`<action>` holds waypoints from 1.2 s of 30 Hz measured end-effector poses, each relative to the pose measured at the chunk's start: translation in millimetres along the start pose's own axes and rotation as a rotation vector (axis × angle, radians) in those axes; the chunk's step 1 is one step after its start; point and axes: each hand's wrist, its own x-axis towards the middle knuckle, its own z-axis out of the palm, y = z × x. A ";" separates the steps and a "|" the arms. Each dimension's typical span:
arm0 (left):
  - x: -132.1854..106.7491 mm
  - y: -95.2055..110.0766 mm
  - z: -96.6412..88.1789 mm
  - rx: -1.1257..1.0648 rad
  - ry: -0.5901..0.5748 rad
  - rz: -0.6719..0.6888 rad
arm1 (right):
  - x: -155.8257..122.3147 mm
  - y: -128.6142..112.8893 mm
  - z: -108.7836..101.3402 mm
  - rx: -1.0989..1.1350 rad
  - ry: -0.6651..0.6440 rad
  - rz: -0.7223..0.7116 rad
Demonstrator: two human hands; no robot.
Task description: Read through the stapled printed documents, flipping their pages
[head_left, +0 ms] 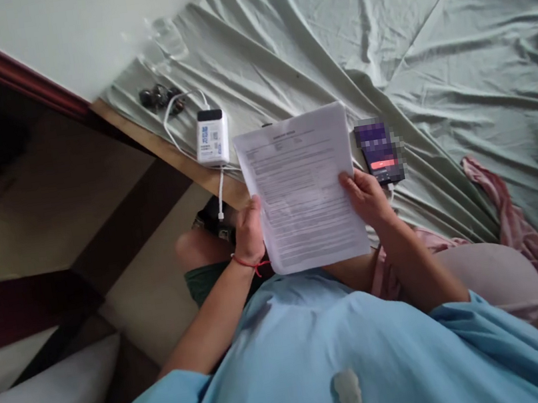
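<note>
Paper point(307, 202) sits right between the hands near mid-frame, long axis running up the picture, top leaning a touch left, with left hand point(249, 232) and right hand point(368, 197) both clamped on its side edges, neither really nearer.

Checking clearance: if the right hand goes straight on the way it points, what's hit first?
The right hand meets the printed papers it grips; beyond them, probably the pale green cloth, though depth is unclear.
</note>
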 end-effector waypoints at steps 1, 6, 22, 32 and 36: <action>-1.0 -1.0 1.0 0.030 0.017 0.005 | -0.4 2.3 0.8 0.002 -0.006 -0.009; -2.1 -0.3 7.8 0.331 0.100 0.095 | -4.7 10.1 -1.6 -0.069 0.207 -0.062; -2.9 -9.5 10.5 0.403 0.132 0.140 | -2.6 20.0 -9.4 -0.531 0.352 -0.109; -2.3 -11.3 7.8 0.439 0.096 0.172 | -2.8 23.2 -9.3 -0.473 0.365 -0.081; -2.4 -9.1 9.0 0.428 0.111 0.151 | -2.1 23.6 -10.0 -0.472 0.358 -0.087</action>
